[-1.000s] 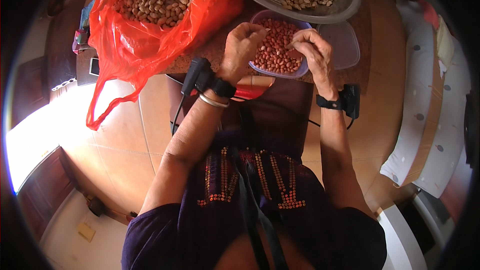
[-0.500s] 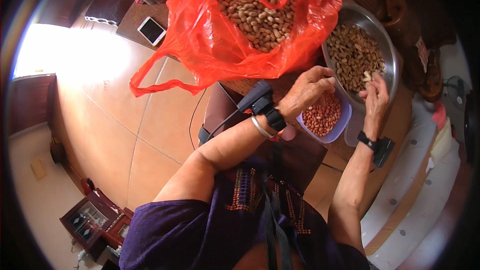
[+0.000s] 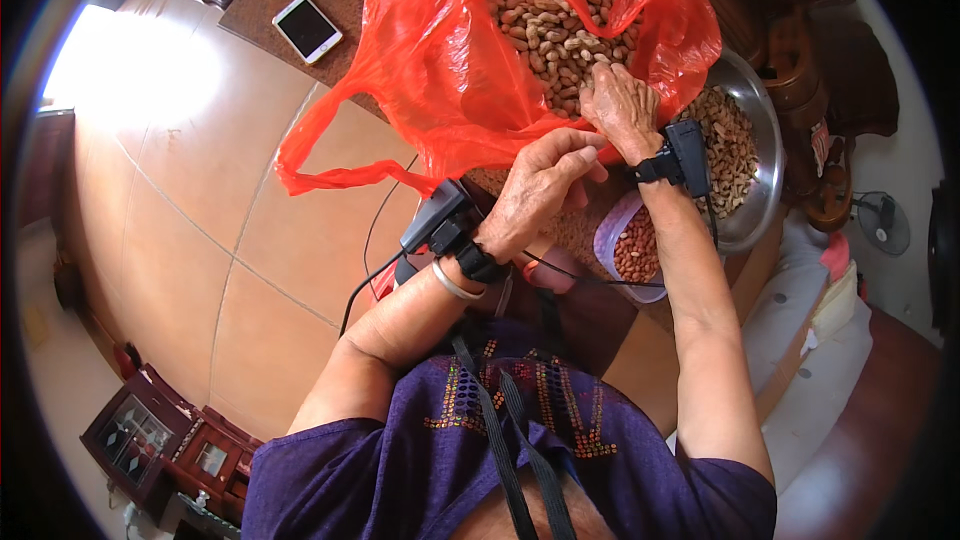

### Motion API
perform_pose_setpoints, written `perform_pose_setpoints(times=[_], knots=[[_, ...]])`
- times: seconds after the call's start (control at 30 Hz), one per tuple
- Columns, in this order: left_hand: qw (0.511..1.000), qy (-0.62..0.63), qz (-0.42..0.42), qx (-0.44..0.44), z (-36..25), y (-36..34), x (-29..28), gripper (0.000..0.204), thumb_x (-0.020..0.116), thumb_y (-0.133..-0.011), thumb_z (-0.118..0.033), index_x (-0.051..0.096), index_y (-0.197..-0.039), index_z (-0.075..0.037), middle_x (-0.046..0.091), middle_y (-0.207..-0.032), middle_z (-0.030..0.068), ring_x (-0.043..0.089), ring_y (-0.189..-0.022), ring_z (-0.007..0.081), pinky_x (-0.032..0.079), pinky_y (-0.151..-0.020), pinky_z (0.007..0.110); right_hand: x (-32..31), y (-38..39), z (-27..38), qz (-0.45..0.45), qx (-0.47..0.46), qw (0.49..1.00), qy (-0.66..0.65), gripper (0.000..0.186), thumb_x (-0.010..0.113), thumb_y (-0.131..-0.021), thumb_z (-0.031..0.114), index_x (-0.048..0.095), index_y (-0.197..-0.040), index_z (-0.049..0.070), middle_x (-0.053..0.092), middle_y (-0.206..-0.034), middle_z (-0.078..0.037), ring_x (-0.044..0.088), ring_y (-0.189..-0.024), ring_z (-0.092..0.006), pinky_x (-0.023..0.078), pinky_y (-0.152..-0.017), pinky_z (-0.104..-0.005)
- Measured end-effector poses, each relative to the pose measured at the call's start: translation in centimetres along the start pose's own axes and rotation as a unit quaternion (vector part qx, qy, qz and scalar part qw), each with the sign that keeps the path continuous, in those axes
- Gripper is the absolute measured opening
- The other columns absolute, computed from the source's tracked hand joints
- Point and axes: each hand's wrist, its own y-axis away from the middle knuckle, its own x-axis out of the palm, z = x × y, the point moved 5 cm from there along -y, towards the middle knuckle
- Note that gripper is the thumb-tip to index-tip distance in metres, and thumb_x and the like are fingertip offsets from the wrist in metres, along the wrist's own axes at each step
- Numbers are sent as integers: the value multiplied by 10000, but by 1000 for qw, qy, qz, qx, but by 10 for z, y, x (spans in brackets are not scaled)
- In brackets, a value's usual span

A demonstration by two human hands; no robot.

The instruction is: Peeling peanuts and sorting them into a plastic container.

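A red plastic bag lies wide open on the table, full of unshelled peanuts. Over its near side, my right hand reaches in with bent fingers against the peanuts; its fingertips are partly hidden. My left hand hovers just below the bag's near edge, thumb and fingers drawn together; whatever they hold is hidden. Beneath my right forearm is a pale purple plastic container of reddish shelled peanuts, partly covered. A steel basin of broken peanut shells stands to the right of my right wrist.
A white phone lies on the brown tabletop left of the bag. Black cables run from the devices strapped to my wrists. A bench with a pale cushion is at the right; a small fan stands beyond.
My right hand has left the shell basin, where it held a pale shell, and moved up-left into the bag. My left hand has drawn left, away from above the shelled peanuts.
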Motion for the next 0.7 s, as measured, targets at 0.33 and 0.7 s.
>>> perform_pose_setpoints(times=[0.33, 0.7], knots=[[998, -12, -39, 40, -2, -17, -11, 282, 457, -906, -201, 535, -1115, -29, 625, -857, 44, 511, -597, 62, 408, -562, 186, 11, 3, -20, 21, 21, 996, -81, 221, 538, -743, 188, 552, -898, 31, 607, -898, -156, 584, -822, -349, 457, -669, -438], [997, -32, -59, 22, 6, -4, -10, 285, 480, -899, -197, 536, -1124, -31, 626, -846, 46, 517, -575, 55, 410, -543, 181, 11, 5, 4, 2, -15, 998, -66, 158, 509, -718, 113, 570, -832, 23, 615, -868, -175, 606, -760, -374, 478, -648, -467]])
